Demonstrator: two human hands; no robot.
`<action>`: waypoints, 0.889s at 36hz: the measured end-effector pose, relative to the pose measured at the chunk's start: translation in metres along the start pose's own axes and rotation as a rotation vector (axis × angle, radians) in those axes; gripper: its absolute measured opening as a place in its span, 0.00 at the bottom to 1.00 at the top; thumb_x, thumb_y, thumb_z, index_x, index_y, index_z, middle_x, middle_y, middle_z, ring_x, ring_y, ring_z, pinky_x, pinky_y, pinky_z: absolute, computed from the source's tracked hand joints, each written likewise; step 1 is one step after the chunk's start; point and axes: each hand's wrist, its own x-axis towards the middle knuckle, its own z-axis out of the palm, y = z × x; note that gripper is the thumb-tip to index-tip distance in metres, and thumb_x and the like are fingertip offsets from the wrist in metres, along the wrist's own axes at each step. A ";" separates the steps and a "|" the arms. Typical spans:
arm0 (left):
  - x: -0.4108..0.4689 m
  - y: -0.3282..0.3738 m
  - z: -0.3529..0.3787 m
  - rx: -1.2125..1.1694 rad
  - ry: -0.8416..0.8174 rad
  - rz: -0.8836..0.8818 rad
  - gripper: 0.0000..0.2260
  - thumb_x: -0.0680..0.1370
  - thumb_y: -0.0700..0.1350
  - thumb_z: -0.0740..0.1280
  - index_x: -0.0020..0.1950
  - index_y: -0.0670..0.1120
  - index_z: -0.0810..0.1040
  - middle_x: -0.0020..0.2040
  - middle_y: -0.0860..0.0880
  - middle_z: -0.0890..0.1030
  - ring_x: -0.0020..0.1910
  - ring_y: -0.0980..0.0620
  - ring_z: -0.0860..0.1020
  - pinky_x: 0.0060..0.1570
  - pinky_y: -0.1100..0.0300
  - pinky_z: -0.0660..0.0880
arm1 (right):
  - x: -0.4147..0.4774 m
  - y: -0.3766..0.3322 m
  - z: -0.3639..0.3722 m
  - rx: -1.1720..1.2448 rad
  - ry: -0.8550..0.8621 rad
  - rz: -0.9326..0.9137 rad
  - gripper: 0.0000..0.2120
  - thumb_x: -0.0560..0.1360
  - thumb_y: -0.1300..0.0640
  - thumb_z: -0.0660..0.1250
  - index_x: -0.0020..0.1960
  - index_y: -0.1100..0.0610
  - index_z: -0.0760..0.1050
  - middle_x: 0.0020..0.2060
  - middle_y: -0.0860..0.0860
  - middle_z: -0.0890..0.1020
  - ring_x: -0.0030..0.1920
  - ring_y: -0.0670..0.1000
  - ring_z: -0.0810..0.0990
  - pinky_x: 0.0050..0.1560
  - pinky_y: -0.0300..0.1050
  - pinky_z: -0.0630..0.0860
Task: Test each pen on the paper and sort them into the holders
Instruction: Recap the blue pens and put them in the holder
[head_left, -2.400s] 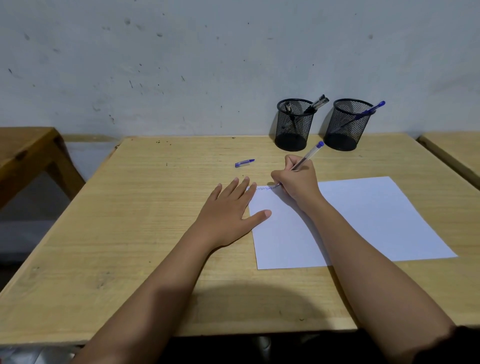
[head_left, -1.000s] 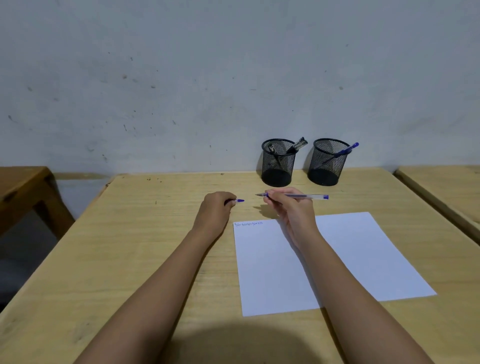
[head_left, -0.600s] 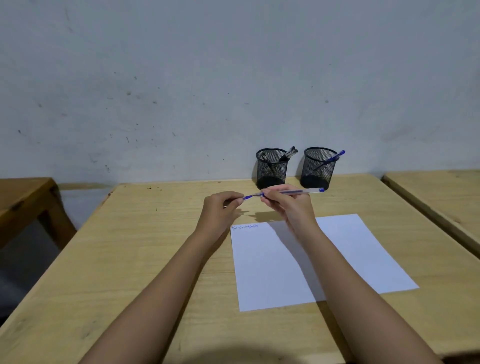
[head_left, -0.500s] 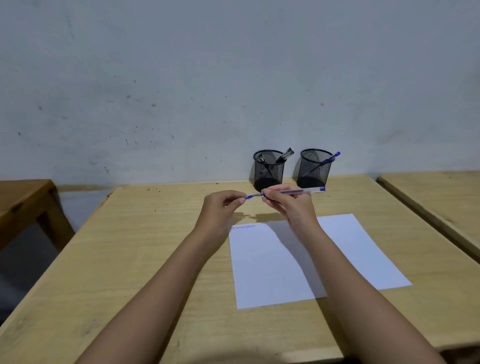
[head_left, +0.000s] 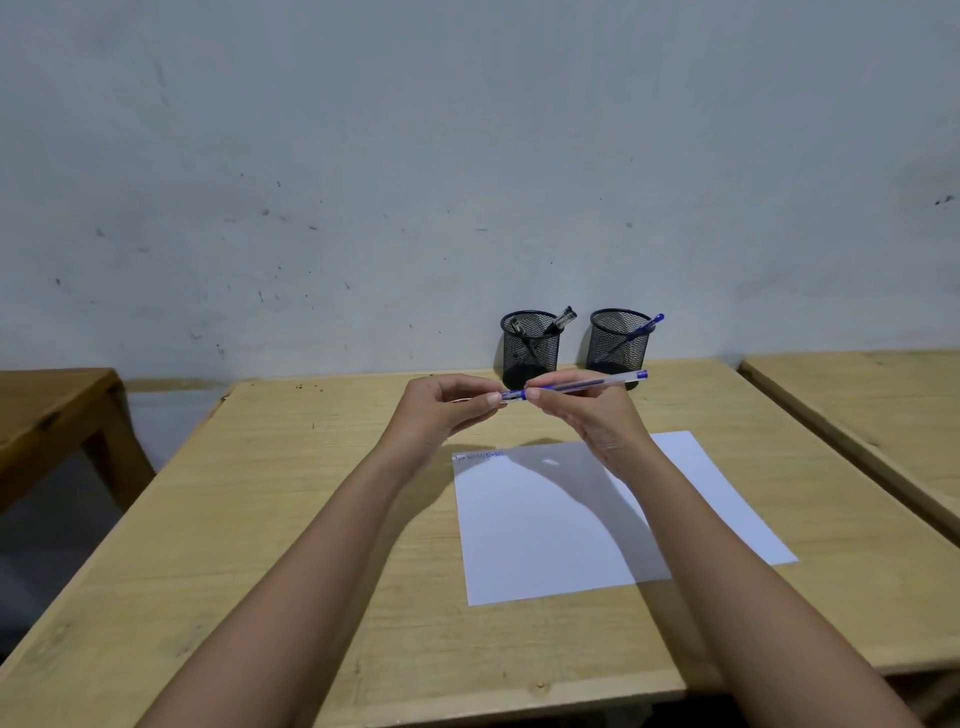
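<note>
A clear pen (head_left: 587, 385) with blue ink lies level in the air, pinched by my right hand (head_left: 587, 415). Its blue cap (head_left: 513, 396) sits over the tip, held between thumb and fingers of my left hand (head_left: 441, 410). Both hands hover above the far edge of a white paper sheet (head_left: 524, 545), which carries a short blue scribble (head_left: 478, 457) at its top left corner. Two black mesh holders stand by the wall: the left holder (head_left: 530, 345) has dark pens, the right holder (head_left: 619, 343) has a blue pen (head_left: 641, 328).
The wooden desk (head_left: 291, 519) reaches the grey wall. A second desk (head_left: 872, 415) stands close on the right, a darker wooden table (head_left: 47, 410) apart on the left.
My right hand lifted the pen off the paper. My left hand picked the blue cap from the desk and brought it onto the pen's tip. The view has tilted upward.
</note>
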 end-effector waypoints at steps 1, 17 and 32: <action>0.000 0.001 0.000 -0.021 0.000 -0.016 0.07 0.71 0.32 0.70 0.49 0.37 0.81 0.44 0.44 0.84 0.44 0.51 0.82 0.49 0.66 0.79 | 0.000 0.000 0.000 -0.011 -0.005 -0.001 0.06 0.62 0.62 0.76 0.39 0.57 0.83 0.35 0.53 0.82 0.40 0.50 0.79 0.43 0.39 0.75; -0.001 0.001 0.015 -0.148 0.026 -0.057 0.08 0.71 0.34 0.70 0.49 0.33 0.80 0.43 0.41 0.84 0.45 0.46 0.84 0.50 0.63 0.79 | -0.007 0.003 -0.005 -0.070 0.024 -0.115 0.07 0.63 0.65 0.76 0.39 0.57 0.83 0.34 0.48 0.84 0.40 0.46 0.81 0.43 0.36 0.75; -0.001 -0.002 0.017 -0.195 0.065 -0.063 0.03 0.70 0.33 0.70 0.43 0.37 0.82 0.38 0.43 0.85 0.40 0.48 0.84 0.45 0.65 0.80 | 0.001 0.009 -0.003 -0.096 -0.014 -0.139 0.06 0.66 0.69 0.73 0.42 0.63 0.81 0.34 0.46 0.83 0.39 0.43 0.81 0.41 0.33 0.75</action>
